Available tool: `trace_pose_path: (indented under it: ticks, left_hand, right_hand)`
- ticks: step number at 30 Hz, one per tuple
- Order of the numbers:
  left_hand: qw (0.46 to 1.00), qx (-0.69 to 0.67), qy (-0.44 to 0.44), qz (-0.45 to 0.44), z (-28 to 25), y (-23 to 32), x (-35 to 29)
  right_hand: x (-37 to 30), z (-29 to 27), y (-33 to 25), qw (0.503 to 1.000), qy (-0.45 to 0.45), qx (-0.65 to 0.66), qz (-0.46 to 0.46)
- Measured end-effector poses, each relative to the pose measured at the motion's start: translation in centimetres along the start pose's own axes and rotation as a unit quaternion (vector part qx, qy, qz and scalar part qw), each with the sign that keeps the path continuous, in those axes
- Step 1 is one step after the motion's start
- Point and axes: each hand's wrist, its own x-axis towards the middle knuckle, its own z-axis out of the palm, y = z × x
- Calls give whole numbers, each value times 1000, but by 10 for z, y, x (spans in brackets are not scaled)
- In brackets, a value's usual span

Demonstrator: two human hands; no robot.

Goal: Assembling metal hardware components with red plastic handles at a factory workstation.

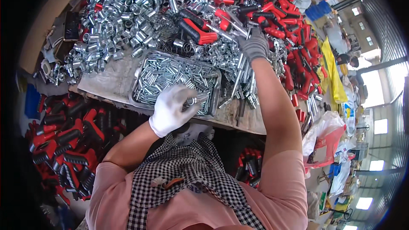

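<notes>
left hand (172, 108): over tray (219, 86) of metal pins (170, 74) | right hand (254, 45): among metal rods (239, 73), red handles (276, 32) | metal sleeves (123, 8): heaped left

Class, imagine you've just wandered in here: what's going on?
A person works at a heaped bench. Their white-gloved left hand is curled over a clear tray of small metal pins; whether it grips anything is hard to tell. Their grey-gloved right hand reaches among metal rods and red-and-black handles, its hold also unclear. Shiny metal sleeves are piled beyond the tray, toward the left, and more handles lie below the bench.
</notes>
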Motion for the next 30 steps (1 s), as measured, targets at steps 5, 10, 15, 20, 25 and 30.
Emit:
trace_pose_path:
  ticks: [5,10,15,20,25,30]
  left_hand:
    - [998,43,4,37,6,-2,2]
    - [999,48,7,-1,2,2,1]
    - [999,17,45,-7,7,5,4]
    - [996,23,55,-68,4,8,-3]
    - [957,-166,76,-226,-4,12,-14]
    - [908,-292,109,-281,-20,28,-25]
  right_hand:
    - [-12,0,4,985,142,-22,-96]
    - [-70,-62,9,934,182,91,-294]
    - [-132,-51,19,868,-72,-165,-463]
    - [-103,-42,1,829,-116,-170,-520]
    - [-84,-69,5,752,-85,-252,-603]
    - [-114,-115,12,899,-82,121,-413]
